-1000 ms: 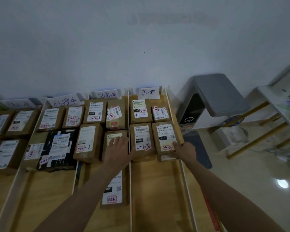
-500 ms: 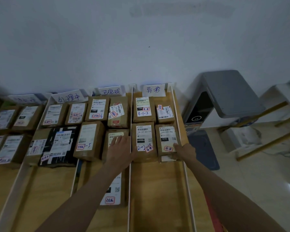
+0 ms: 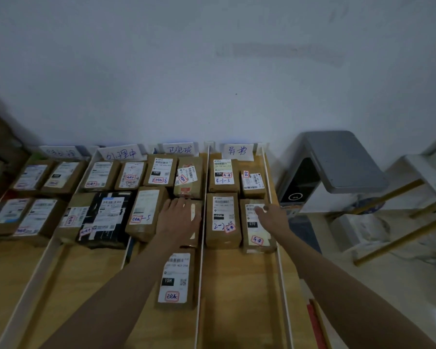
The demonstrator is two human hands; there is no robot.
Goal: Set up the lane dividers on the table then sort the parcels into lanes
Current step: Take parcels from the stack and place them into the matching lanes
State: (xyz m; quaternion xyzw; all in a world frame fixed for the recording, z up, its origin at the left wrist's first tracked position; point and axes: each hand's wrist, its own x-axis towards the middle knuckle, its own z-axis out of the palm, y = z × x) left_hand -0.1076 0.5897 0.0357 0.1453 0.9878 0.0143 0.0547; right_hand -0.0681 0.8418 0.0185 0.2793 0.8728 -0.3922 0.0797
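A wooden table (image 3: 237,285) is split into lanes by white dividers (image 3: 201,248), with handwritten lane cards (image 3: 237,150) along the wall. Brown labelled parcels fill the far ends of the lanes. My left hand (image 3: 179,220) rests flat, fingers straight, on a brown parcel (image 3: 196,215) in the third lane, just behind a parcel marked 15H (image 3: 176,278). My right hand (image 3: 272,217) lies on top of the parcel marked 070 (image 3: 254,233) in the rightmost lane, next to the outer divider (image 3: 281,268).
A black-wrapped parcel (image 3: 106,220) sits in the second lane. A grey scanner device (image 3: 337,167) stands on the floor right of the table. A white shelf with yellow legs (image 3: 413,187) is further right. A red strip (image 3: 315,323) runs along the table's right edge.
My right hand has slid from the front right corner of the 070 parcel up onto its top. My left hand stays on its parcel. The view has shifted slightly.
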